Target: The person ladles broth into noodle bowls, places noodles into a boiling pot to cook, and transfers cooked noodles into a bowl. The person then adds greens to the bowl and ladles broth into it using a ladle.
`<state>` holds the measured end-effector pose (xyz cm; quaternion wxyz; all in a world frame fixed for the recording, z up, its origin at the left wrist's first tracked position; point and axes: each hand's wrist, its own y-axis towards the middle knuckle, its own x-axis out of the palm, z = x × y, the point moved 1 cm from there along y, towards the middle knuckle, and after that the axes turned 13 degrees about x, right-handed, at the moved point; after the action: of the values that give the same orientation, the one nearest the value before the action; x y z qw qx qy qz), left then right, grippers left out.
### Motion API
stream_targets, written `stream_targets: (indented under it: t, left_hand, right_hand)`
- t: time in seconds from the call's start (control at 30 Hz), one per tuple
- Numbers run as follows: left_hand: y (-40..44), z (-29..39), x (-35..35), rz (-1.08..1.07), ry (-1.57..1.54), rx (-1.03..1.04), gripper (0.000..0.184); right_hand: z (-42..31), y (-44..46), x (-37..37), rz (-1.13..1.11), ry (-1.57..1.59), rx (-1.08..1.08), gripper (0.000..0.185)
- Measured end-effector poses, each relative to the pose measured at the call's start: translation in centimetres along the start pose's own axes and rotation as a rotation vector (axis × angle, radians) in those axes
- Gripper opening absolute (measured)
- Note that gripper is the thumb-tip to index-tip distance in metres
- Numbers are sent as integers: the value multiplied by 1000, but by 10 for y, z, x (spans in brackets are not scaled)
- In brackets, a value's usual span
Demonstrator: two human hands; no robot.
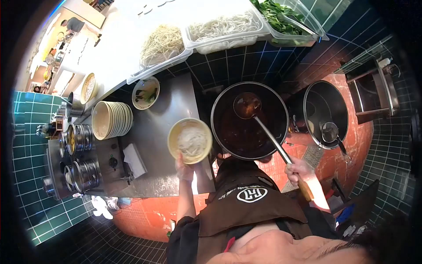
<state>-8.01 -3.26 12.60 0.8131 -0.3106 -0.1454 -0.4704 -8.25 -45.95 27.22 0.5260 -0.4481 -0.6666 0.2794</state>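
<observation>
A cream bowl with pale noodles [191,140] rests in my left hand [184,168], whose fingers grip its near rim, beside the large pot. My right hand [300,171] is closed around the wooden handle of a long ladle [272,137]. The ladle's scoop lies in the dark reddish-brown broth of the large pot [212,123], near its far side, with some liquid in it. Another bowl [145,93], with green leaves inside, stands on the steel counter [176,94] beyond the noodle bowl.
A stack of bowls [112,120] stands left, near metal containers [79,138]. Tubs of noodles [224,31] and greens [285,20] line the upper ledge. A second pot [326,110] with a strainer [329,132] is at right. A person [75,25] is far off at upper left.
</observation>
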Motion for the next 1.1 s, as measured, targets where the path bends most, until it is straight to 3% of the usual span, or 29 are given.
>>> stream_targets:
  t: [0.23, 0.33, 0.47, 0.5, 0.77, 1.1]
  left_hand:
    - [-2, -47, 62, -153, 73, -161, 56]
    - [10, -70, 70, -274, 148, -191, 57]
    - [0, -63, 106, -266, 115, -292, 63]
    - [18, -92, 86, -348, 89, -188, 65]
    - [16, -89, 91, -329, 49, -178, 65]
    - [28, -78, 77, -353, -39, -170, 64]
  right_hand:
    - [-9, -62, 26, -100, -102, -71, 69]
    - [-5, -75, 36, -99, 29, -66, 77]
    - [0, -79, 41, 28, -71, -45, 82]
    - [3, -79, 42, 68, -91, -53, 82]
    - [12, -80, 48, 188, -113, -178, 80]
    - [5, -73, 44, 93, -217, -96, 79]
